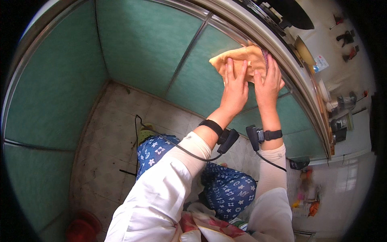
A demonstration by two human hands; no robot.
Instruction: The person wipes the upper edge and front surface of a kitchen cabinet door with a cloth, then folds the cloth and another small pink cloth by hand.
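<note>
A folded orange-yellow cloth (242,59) with a purple patch at its right edge lies against the green cabinet door (208,54), just under the countertop edge. My left hand (235,86) presses its spread fingers onto the cloth's middle. At the cloth's right edge, my right hand (270,80) holds it with the thumb on the near face and the fingers along the purple part. The surface beneath the cloth is hidden. Each wrist wears a black strap with a small device and a cable.
The countertop edge (281,54) curves above the doors, with a gas stove (269,12) and a wok (294,13) on it. More green panels (45,81) stand at left. A red bucket-like object (83,228) sits on the tiled floor (102,151). My bent knees are below my arms.
</note>
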